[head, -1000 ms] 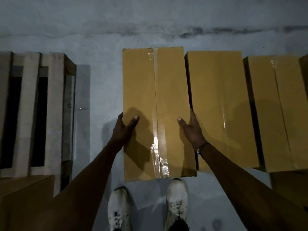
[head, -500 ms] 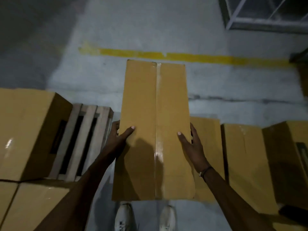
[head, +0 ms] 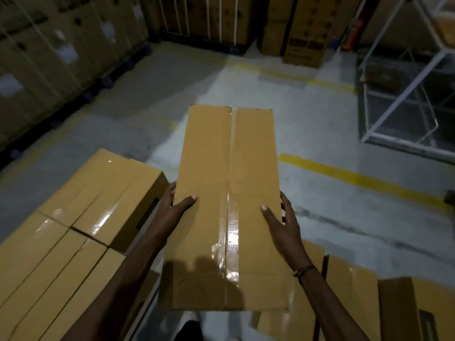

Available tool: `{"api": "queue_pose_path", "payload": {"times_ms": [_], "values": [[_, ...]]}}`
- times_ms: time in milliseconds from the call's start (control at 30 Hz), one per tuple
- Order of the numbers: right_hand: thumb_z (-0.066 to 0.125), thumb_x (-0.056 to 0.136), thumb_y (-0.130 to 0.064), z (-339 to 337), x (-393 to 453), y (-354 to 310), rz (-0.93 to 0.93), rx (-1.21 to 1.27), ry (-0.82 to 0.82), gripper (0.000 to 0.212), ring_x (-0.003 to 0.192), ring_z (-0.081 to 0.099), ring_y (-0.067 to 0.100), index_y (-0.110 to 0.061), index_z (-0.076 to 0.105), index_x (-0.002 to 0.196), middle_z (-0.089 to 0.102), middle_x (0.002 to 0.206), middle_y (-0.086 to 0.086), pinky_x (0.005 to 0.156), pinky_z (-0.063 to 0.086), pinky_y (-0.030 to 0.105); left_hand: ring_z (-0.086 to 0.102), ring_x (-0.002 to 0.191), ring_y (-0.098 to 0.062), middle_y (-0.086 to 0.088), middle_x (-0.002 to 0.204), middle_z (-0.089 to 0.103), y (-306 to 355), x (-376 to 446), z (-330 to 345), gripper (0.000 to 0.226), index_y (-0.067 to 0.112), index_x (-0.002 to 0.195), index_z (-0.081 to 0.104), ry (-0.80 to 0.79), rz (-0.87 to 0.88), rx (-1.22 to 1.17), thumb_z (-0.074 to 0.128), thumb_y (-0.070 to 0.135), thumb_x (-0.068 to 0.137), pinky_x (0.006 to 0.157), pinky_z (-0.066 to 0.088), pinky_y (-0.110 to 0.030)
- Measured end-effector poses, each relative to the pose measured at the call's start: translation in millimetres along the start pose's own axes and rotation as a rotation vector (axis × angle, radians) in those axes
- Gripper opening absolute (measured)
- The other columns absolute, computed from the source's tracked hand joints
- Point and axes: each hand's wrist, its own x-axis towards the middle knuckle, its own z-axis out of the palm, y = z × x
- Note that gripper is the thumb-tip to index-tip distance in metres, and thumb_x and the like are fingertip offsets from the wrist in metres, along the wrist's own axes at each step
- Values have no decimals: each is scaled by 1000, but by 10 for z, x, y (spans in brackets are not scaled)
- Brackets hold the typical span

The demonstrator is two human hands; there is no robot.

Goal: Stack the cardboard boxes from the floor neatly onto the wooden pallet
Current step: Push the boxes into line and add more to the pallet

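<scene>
Lifted higher than before, the taped cardboard box point(head: 229, 207) now hangs above the floor point(head: 332, 217), beside stacked boxes point(head: 73, 217); left hand point(head: 176, 207) and right hand point(head: 283, 225) clamp its sides, fingers gripping.

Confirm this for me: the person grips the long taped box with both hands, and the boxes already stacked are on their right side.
Not quite. Both hands, left hand and right hand, do grip the long taped box, but the stacked boxes sit on the person's left side, as the head view shows.
</scene>
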Motion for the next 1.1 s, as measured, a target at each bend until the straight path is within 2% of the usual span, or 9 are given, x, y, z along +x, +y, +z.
{"api": "queue_pose_path", "payload": {"times_ms": [100,200,400,567,667,733,867,933,1100], "values": [[71,94,-54,159,81,-435,-61,-29,-68,55,122,48,-9,-71,38,134,41,127,-46,102,41,28,65,120,-18,11,141,60,237,-85,-297,69,46,151,40,60,17,-38,75,49,91,93,57,-45],[70,93,-56,390,293,-814,-113,-52,-130,55,116,49,-7,-76,34,129,40,125,-46,98,42,27,61,126,-22,6,144,57,426,-28,-547,72,42,152,39,138,34,-88,76,48,90,92,57,-44],[70,95,-53,1005,963,-1450,-187,-83,-235,58,106,44,-21,-67,33,137,43,128,-35,82,39,9,63,122,-20,6,139,58,743,528,-970,65,37,150,40,242,83,-221,74,35,94,81,56,-33],[70,96,-51,1591,1611,-1862,-211,-106,-270,65,109,43,-28,-50,40,153,48,138,-28,91,40,16,51,138,-22,7,149,53,1063,1184,-1400,68,49,142,44,287,97,-230,80,49,85,100,53,-45],[68,96,-52,1941,2017,-2072,-227,-119,-294,66,105,41,-36,-48,39,155,46,139,-30,85,38,7,61,113,3,8,143,53,1265,1569,-1586,58,41,146,40,322,122,-226,70,32,97,76,54,-21],[67,97,-52,2157,2254,-2203,-237,-124,-318,66,103,42,-37,-47,38,156,47,136,-34,77,41,2,58,104,11,9,143,51,1345,1805,-1707,61,35,151,38,348,140,-210,68,29,99,75,51,-18],[68,97,-50,2526,2681,-2431,-268,-119,-379,63,104,44,-36,-48,40,154,47,131,-39,78,43,0,40,146,-17,7,160,41,1503,2092,-1945,76,41,154,36,424,142,-201,75,48,90,110,46,-47],[68,97,-51,2705,2907,-2532,-278,-120,-430,61,105,46,-34,-51,41,152,48,132,-39,81,43,6,39,148,-24,6,161,40,1531,2230,-2032,89,46,153,34,468,117,-211,77,64,77,113,44,-57],[69,97,-50,3127,3462,-2700,-286,-110,-586,58,109,56,-11,-52,44,149,50,129,-38,78,49,14,40,148,-27,4,162,39,1539,2501,-2109,98,48,153,32,596,103,-239,76,72,69,112,44,-60]]}}
